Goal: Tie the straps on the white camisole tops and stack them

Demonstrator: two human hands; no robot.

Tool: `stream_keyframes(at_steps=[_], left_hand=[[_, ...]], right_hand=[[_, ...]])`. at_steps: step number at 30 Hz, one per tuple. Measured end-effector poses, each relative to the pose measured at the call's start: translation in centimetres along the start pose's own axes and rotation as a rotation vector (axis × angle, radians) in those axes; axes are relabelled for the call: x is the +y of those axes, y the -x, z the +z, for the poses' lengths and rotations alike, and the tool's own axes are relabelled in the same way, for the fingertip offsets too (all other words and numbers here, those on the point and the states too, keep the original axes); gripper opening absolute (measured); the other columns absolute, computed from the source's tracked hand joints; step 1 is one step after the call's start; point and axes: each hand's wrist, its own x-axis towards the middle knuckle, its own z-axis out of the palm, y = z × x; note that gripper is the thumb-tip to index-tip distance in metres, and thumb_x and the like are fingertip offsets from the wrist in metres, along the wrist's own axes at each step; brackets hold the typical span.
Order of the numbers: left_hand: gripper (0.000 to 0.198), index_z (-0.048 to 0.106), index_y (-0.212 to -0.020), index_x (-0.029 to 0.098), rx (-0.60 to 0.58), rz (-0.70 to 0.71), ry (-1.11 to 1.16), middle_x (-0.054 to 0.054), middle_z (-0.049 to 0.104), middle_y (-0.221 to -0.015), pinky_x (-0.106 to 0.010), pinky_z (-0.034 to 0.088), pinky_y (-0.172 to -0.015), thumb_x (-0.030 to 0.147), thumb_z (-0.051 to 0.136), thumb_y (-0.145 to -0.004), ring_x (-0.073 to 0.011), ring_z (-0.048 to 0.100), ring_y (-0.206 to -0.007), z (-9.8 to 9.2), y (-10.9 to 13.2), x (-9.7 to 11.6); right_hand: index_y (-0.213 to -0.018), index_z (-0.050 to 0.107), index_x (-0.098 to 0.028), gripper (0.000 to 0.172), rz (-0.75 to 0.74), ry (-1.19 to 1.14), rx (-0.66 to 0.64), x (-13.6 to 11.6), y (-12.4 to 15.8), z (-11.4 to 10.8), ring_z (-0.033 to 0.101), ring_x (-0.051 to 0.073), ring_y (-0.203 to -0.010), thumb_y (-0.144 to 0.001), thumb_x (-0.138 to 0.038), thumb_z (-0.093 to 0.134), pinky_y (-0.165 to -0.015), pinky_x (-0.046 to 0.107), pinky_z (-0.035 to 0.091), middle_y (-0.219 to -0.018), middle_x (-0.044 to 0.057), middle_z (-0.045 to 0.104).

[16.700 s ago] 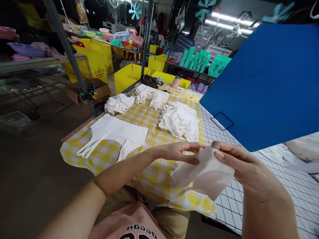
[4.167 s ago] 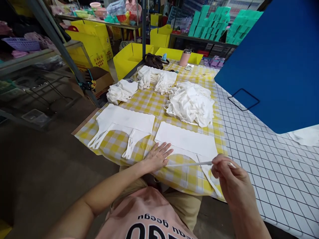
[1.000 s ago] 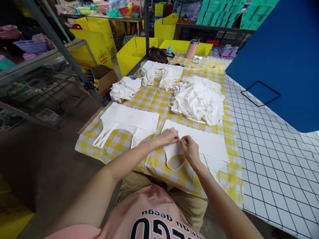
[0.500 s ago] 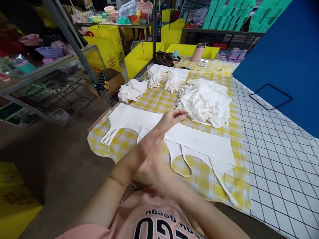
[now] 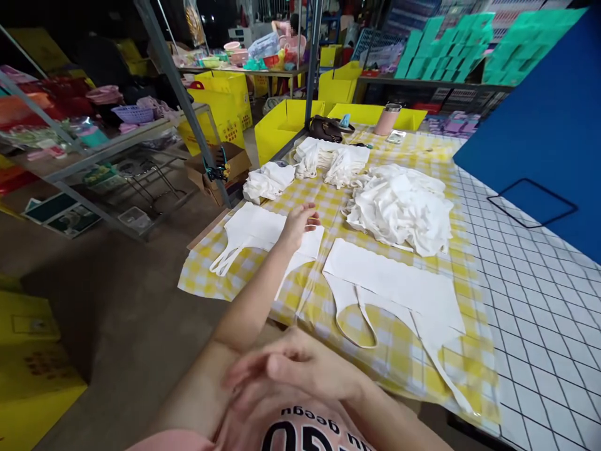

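My left hand (image 5: 300,227) reaches over a white strappy top (image 5: 253,223) laid flat on the table's left side, fingers loosely bent and apart, holding nothing. Close to my chest, my right hand (image 5: 293,363) is by the crook of my left arm, its fingers stretched out and a little blurred; whether it touches the arm I cannot tell. A second white top (image 5: 399,275) lies spread on the right with its straps toward me. Beyond it is a loose heap of white garments (image 5: 399,207).
A yellow checked cloth (image 5: 305,294) covers the table. Toward the back are a neat white garment stack (image 5: 333,156), a smaller pile (image 5: 268,180), a dark bag (image 5: 326,128) and a pink tumbler (image 5: 388,119). A metal post (image 5: 188,106) rises on the left; a blue panel (image 5: 539,144) stands right.
My arms have come apart: my left hand has moved left over the left top, and my right hand has drawn back to my chest. The view has shifted slightly.
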Motion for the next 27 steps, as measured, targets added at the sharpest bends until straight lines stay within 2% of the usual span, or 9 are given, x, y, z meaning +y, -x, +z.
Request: stream_keyframes(at_steps=[1, 2, 4, 6, 9, 13, 17, 20, 27], left_hand=[[0.027, 0.054, -0.104, 0.016, 0.021, 0.107, -0.222, -0.003, 0.060, -0.083, -0.027, 0.044, -0.076, 0.015, 0.049, -0.077, -0.0133, 0.059, -0.078, -0.4, 0.0, -0.1], [0.031, 0.054, -0.107, 0.016, 0.042, 0.211, -0.452, -0.005, 0.061, -0.092, -0.029, 0.043, -0.082, 0.013, 0.050, -0.077, -0.0162, 0.058, -0.088, -0.8, 0.0, -0.3], [0.038, 0.053, -0.114, 0.015, 0.019, 0.359, -0.842, -0.010, 0.059, -0.110, -0.034, 0.039, -0.092, 0.012, 0.050, -0.077, -0.0212, 0.053, -0.104, -1.3, 0.2, -1.1], [0.040, 0.050, -0.120, 0.013, -0.113, 0.416, -1.072, -0.013, 0.055, -0.120, -0.035, 0.036, -0.097, 0.014, 0.048, -0.080, -0.0228, 0.050, -0.112, -1.0, 0.7, -2.4], [0.043, 0.045, -0.126, 0.012, -0.370, 0.485, -1.205, -0.012, 0.052, -0.126, -0.034, 0.031, -0.103, 0.017, 0.045, -0.084, -0.0204, 0.047, -0.118, 1.1, 1.6, -4.9], [0.047, 0.035, -0.134, 0.016, -0.652, 0.581, -1.270, -0.011, 0.040, -0.139, -0.038, 0.022, -0.109, 0.025, 0.042, -0.088, -0.0206, 0.030, -0.131, 5.0, 3.0, -8.2], [0.056, 0.026, -0.139, 0.018, -0.844, 0.544, -1.319, -0.012, 0.017, -0.149, -0.045, 0.015, -0.110, 0.041, 0.039, -0.090, -0.0243, 0.010, -0.138, 6.9, 4.0, -10.8], [0.059, 0.023, -0.141, 0.019, -0.856, 0.534, -1.345, -0.011, 0.007, -0.150, -0.047, 0.008, -0.111, 0.047, 0.035, -0.090, -0.0240, 0.001, -0.138, 6.9, 4.3, -11.8], [0.060, 0.020, -0.142, 0.022, -0.881, 0.482, -1.353, -0.008, 0.003, -0.151, -0.049, 0.007, -0.111, 0.049, 0.033, -0.090, -0.0235, -0.002, -0.138, 6.8, 4.1, -11.6]], right_hand=[[-0.097, 0.068, -0.021, 0.036, -0.009, 0.024, -0.003, -0.1, 0.4, -0.5, 0.061, 0.019, -0.091, -0.084, -0.047, 0.047, -0.079, 0.030, 0.046, -0.095, 0.004, 0.068], [-0.099, 0.066, -0.021, 0.035, -0.021, 0.111, 0.130, 0.1, 0.8, -1.6, 0.060, 0.019, -0.093, -0.086, -0.045, 0.045, -0.081, 0.031, 0.044, -0.098, 0.005, 0.067], [-0.095, 0.064, -0.020, 0.029, 0.051, 0.418, 0.637, 1.1, 2.0, -5.1, 0.060, 0.019, -0.085, -0.083, -0.041, 0.048, -0.077, 0.031, 0.043, -0.089, 0.005, 0.066], [-0.084, 0.062, -0.018, 0.023, 0.243, 0.731, 0.939, 3.2, 3.5, -8.8, 0.058, 0.020, -0.075, -0.081, -0.035, 0.048, -0.070, 0.032, 0.042, -0.079, 0.006, 0.064], [-0.079, 0.058, -0.018, 0.019, 0.490, 1.152, 0.988, 6.9, 6.0, -11.8, 0.056, 0.020, -0.069, -0.080, -0.032, 0.045, -0.064, 0.031, 0.040, -0.080, 0.007, 0.060], [-0.078, 0.052, -0.019, 0.015, 0.686, 1.406, 0.910, 9.5, 8.1, -11.2, 0.056, 0.021, -0.073, -0.083, -0.031, 0.044, -0.065, 0.031, 0.039, -0.082, 0.008, 0.057], [-0.070, 0.044, -0.021, 0.012, 0.685, 1.371, 0.907, 9.7, 8.2, -10.5, 0.055, 0.021, -0.074, -0.081, -0.022, 0.042, -0.064, 0.030, 0.038, -0.078, 0.007, 0.057], [-0.067, 0.040, -0.023, 0.013, 0.612, 1.191, 1.000, 9.4, 8.1, -10.6, 0.053, 0.020, -0.064, -0.080, -0.025, 0.040, -0.059, 0.031, 0.037, -0.069, 0.005, 0.056], [-0.079, 0.044, -0.022, 0.022, 0.340, 0.254, 1.144, 7.6, 7.8, -8.4, 0.053, 0.018, -0.055, -0.076, -0.043, 0.049, -0.056, 0.029, 0.041, -0.055, -0.002, 0.055]])
